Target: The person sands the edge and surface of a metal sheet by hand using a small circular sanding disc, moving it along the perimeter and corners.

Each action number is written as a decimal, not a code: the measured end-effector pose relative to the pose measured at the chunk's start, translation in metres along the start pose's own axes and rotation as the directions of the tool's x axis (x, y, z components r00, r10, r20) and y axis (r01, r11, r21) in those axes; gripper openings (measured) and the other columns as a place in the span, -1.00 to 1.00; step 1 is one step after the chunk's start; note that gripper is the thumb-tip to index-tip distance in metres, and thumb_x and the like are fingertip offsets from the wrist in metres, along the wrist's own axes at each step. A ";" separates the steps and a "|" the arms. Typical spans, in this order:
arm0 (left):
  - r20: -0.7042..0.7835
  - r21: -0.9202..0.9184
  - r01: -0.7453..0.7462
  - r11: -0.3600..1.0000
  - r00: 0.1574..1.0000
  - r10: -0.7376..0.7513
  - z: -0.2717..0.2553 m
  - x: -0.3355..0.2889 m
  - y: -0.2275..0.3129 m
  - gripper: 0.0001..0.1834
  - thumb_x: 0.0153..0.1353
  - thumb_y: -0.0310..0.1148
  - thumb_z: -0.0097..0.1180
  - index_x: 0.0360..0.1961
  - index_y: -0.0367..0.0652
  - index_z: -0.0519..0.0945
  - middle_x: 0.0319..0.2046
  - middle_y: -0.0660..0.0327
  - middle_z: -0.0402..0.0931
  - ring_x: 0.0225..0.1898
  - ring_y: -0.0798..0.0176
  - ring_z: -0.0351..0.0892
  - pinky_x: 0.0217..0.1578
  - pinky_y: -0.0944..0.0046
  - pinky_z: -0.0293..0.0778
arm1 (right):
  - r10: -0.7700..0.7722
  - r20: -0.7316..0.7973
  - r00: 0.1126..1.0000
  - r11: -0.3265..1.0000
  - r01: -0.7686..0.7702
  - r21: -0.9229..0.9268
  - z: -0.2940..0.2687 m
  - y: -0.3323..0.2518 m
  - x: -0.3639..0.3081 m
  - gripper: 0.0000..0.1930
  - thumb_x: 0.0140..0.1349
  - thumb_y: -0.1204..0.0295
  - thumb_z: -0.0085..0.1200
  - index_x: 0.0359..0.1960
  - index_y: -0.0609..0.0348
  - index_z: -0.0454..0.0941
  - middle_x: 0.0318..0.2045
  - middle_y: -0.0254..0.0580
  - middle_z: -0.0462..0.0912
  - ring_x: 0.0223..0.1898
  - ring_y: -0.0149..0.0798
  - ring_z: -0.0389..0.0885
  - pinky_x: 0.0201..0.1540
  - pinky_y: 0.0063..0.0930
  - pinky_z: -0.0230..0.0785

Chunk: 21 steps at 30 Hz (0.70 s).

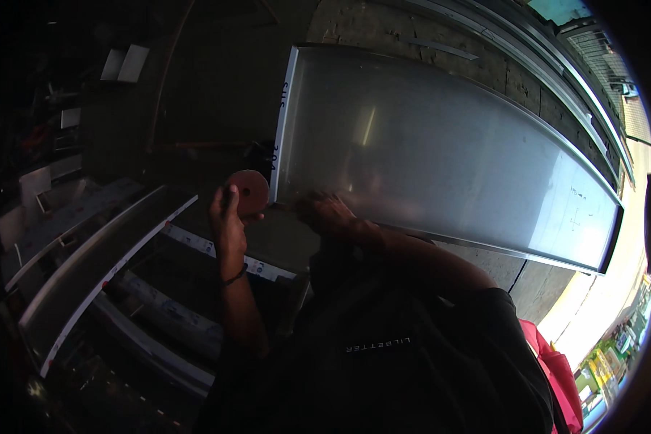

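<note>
My left hand (228, 217) is raised just left of the metal panel's near corner. Its thumb and fingers are closed on a round, reddish-brown sanding disc (256, 185) with a dark hole in the middle. A long, shiny metal panel (441, 145) with raised edges stretches from the centre to the right. By that panel's near left corner is my right hand (331, 214), with its forearm coming from the right. Shadow and blur hide what its fingers are doing, and whether they touch the edge cannot be made out.
Metal frame bars (108, 275) with pale strips lie at the lower left. Long metal rails (557, 65) run along the far right side of the panel. A thin flat strip (441, 48) lies beyond its far edge. Something red (553, 369) shows at the lower right.
</note>
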State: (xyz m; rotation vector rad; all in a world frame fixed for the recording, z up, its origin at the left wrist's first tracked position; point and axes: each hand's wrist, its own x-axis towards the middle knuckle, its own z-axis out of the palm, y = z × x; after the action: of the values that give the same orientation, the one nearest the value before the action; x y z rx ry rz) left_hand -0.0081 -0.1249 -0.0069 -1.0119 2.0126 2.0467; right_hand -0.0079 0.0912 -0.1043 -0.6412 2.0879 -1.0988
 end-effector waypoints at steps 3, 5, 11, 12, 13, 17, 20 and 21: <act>-0.023 -0.005 0.005 1.000 1.000 -0.005 -0.003 -0.002 -0.002 -0.47 0.36 -0.01 0.16 0.14 -0.20 0.47 -0.06 0.07 0.56 -0.23 0.11 0.72 -0.53 0.25 0.67 | 0.052 0.051 0.997 0.998 -0.051 -0.031 0.011 0.009 0.014 -0.49 0.43 0.07 -0.03 0.31 0.00 0.35 0.26 0.03 0.45 0.38 0.08 0.30 0.40 0.11 0.11; -0.028 -0.007 0.008 1.000 1.000 -0.008 -0.007 -0.004 -0.003 -0.46 0.36 -0.01 0.16 0.15 -0.22 0.48 -0.05 0.06 0.54 -0.20 0.13 0.69 -0.54 0.25 0.68 | 0.111 0.006 0.994 0.993 -0.111 -0.044 0.010 0.002 0.018 -0.51 0.42 0.07 -0.03 0.29 -0.01 0.38 0.25 0.03 0.47 0.37 0.09 0.33 0.39 0.10 0.13; -0.061 -0.027 0.016 1.000 0.998 -0.017 -0.014 -0.007 -0.004 -0.48 0.36 -0.03 0.17 0.13 -0.23 0.49 -0.06 0.06 0.55 -0.20 0.14 0.68 -0.54 0.25 0.67 | 0.063 0.121 0.991 0.997 -0.069 0.045 0.035 0.022 0.048 -0.57 0.40 0.08 -0.05 0.16 0.03 0.52 0.12 0.07 0.59 0.18 0.18 0.55 0.27 0.19 0.28; -0.054 -0.027 0.022 0.999 0.998 -0.023 -0.015 -0.006 -0.005 -0.48 0.36 -0.03 0.16 0.13 -0.23 0.49 -0.06 0.06 0.56 -0.20 0.15 0.68 -0.54 0.24 0.67 | 0.032 0.065 0.997 0.998 -0.036 0.060 0.040 0.025 0.051 -0.58 0.41 0.08 -0.07 0.13 0.04 0.55 0.07 0.08 0.63 0.10 0.20 0.61 0.22 0.21 0.34; -0.047 -0.026 0.027 0.999 0.998 -0.029 -0.016 -0.005 -0.006 -0.48 0.36 -0.03 0.16 0.12 -0.23 0.49 -0.07 0.06 0.56 -0.19 0.15 0.68 -0.54 0.24 0.67 | 0.032 0.068 0.997 0.998 -0.036 0.059 0.045 0.029 0.054 -0.58 0.41 0.08 -0.07 0.13 0.04 0.55 0.07 0.08 0.63 0.10 0.20 0.61 0.22 0.21 0.34; -0.031 -0.004 0.019 1.000 0.999 -0.019 -0.013 -0.004 -0.007 -0.48 0.36 -0.04 0.16 0.12 -0.24 0.49 -0.08 0.06 0.57 -0.19 0.16 0.67 -0.54 0.24 0.67 | 0.011 0.016 1.000 0.989 -0.009 -0.147 0.063 0.049 0.064 -0.66 0.44 0.29 -0.07 0.18 -0.18 0.59 0.15 -0.16 0.60 0.08 -0.06 0.64 0.14 -0.14 0.48; -0.066 -0.005 0.049 0.999 0.997 -0.050 -0.012 -0.005 -0.008 -0.49 0.36 -0.04 0.16 0.10 -0.25 0.50 -0.07 0.05 0.57 -0.19 0.16 0.67 -0.54 0.24 0.67 | -0.048 0.035 0.998 0.991 0.052 -0.125 0.060 0.053 0.068 -0.66 0.44 0.33 -0.08 0.17 -0.18 0.60 0.17 -0.18 0.59 0.11 -0.08 0.63 0.18 -0.14 0.46; -0.059 -0.009 0.044 0.999 0.997 -0.044 -0.014 -0.005 -0.010 -0.50 0.36 -0.04 0.16 0.10 -0.25 0.50 -0.08 0.05 0.57 -0.20 0.16 0.67 -0.54 0.24 0.67 | -0.067 0.050 0.996 0.996 0.070 -0.060 0.056 0.050 0.067 -0.66 0.43 0.35 -0.08 0.17 -0.17 0.60 0.17 -0.20 0.60 0.13 -0.09 0.62 0.20 -0.15 0.46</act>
State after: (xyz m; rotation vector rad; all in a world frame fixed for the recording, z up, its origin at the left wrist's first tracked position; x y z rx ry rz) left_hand 0.0060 -0.1349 -0.0119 -1.1211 1.9932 2.0275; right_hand -0.0142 0.0425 -0.1925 -0.7671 2.0794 -1.0493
